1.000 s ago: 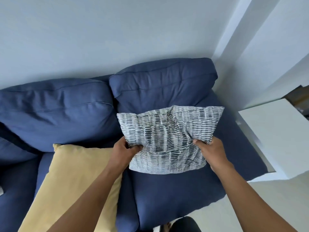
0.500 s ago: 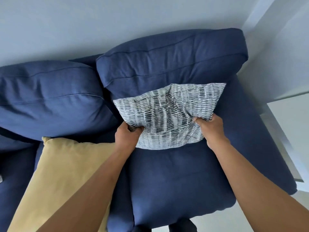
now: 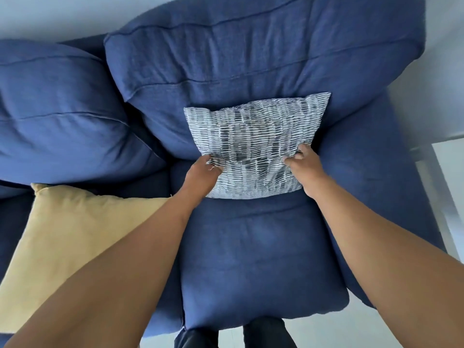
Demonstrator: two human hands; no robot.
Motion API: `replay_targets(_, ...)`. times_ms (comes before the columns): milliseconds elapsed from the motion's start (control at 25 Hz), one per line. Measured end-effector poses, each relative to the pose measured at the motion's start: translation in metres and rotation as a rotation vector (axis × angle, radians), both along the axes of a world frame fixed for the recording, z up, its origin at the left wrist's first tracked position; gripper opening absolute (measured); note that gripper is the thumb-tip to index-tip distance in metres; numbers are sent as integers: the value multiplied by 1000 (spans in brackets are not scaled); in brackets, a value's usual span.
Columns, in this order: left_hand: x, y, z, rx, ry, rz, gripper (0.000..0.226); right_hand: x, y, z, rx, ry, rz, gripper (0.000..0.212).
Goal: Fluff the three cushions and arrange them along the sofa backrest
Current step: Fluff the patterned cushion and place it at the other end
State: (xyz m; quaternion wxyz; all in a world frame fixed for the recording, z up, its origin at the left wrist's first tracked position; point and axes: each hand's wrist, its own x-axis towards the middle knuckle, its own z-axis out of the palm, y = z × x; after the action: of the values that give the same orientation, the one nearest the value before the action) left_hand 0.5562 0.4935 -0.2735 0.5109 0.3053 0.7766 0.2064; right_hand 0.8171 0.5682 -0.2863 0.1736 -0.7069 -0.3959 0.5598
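Observation:
A grey-and-white patterned cushion (image 3: 253,144) leans against the right back pillow (image 3: 251,54) of the blue sofa, its lower edge on the seat (image 3: 261,257). My left hand (image 3: 202,175) grips its lower left side and my right hand (image 3: 305,164) grips its lower right side. A yellow cushion (image 3: 65,234) lies flat on the left seat, partly hidden under my left forearm. No third cushion shows in this view.
The sofa's left back pillow (image 3: 57,116) sits beside the right one. A white side table (image 3: 452,177) stands past the sofa's right arm. The wall (image 3: 50,16) runs behind the sofa. My dark trouser legs (image 3: 266,332) touch the seat's front edge.
Both hands have pushed the patterned cushion back and down until it rests against the right back pillow. My head has moved closer over the sofa.

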Motion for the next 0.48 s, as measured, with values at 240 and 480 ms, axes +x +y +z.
replay_targets(240, 5, -14, 18, -8, 4, 13, 66, -3, -27, 23, 1, 62, 48, 71)
replay_targets(480, 3, -93, 48, 14, 20, 55, 63, -26, -80, 66, 77, 71, 219, 67)
